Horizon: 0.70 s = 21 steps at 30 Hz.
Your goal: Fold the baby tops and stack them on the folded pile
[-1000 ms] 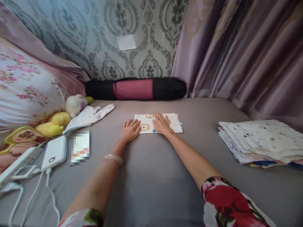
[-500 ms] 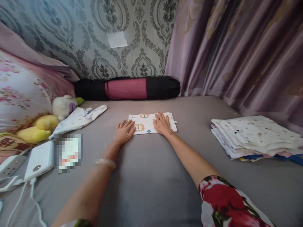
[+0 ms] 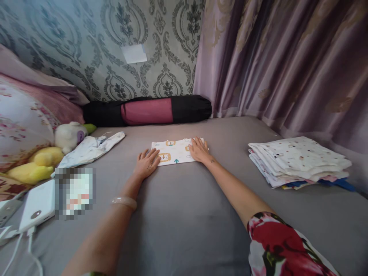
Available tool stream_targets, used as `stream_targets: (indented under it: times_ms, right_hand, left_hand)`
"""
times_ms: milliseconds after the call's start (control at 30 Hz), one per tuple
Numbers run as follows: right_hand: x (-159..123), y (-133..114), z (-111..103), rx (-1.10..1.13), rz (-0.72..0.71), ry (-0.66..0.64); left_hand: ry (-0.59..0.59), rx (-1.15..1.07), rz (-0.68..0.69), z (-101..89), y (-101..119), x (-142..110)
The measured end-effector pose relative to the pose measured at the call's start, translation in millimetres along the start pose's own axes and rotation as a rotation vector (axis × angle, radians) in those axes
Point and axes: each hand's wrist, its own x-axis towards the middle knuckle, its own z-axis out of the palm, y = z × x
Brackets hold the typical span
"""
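Note:
A small folded white cloth [image 3: 176, 155], printed with yellow lions and a green arrow, lies flat on the grey bed sheet [image 3: 184, 214]. My left hand [image 3: 147, 163] rests palm down at its left edge, fingers spread, the fingertips touching the fabric. On the right end of the cloth my right hand [image 3: 199, 150] lies flat with its fingers apart, covering that corner. Neither hand grips anything.
To the right sits a stack of folded cloths [image 3: 299, 159]. At left are a crumpled white garment [image 3: 89, 151], plush toys [image 3: 69, 136], a white power bank [image 3: 38, 203] with cables, and a blurred item. A black-and-pink long bag [image 3: 148, 111] lies along the wall.
My right hand has slid outward to the right on the cloth, while my left hand stays at the left edge. The whole view has shifted slightly to the right.

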Motion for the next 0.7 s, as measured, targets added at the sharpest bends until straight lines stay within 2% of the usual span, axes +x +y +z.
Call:
stream_targets:
  times_ms: [167,400,600,700]
  right_hand:
    - [-5,17,-2,-0.034,0.031,-0.008]
    - [-6,18,3,-0.052,0.019,-0.014]
    - [-2,21,-2,-0.121,-0.043,0.028]
    - [7,26,-11,-0.154,-0.077,0.009]
  left_hand:
    - [-0.028,0.002,-0.004,-2.3,2,1]
    - [-0.043,0.01,0.002,3.3,0,2]
    - [0.001,0.085,0.13,-18.1,7,18]
    - [-0.005,0.151,0.106,-26.8,14,39]
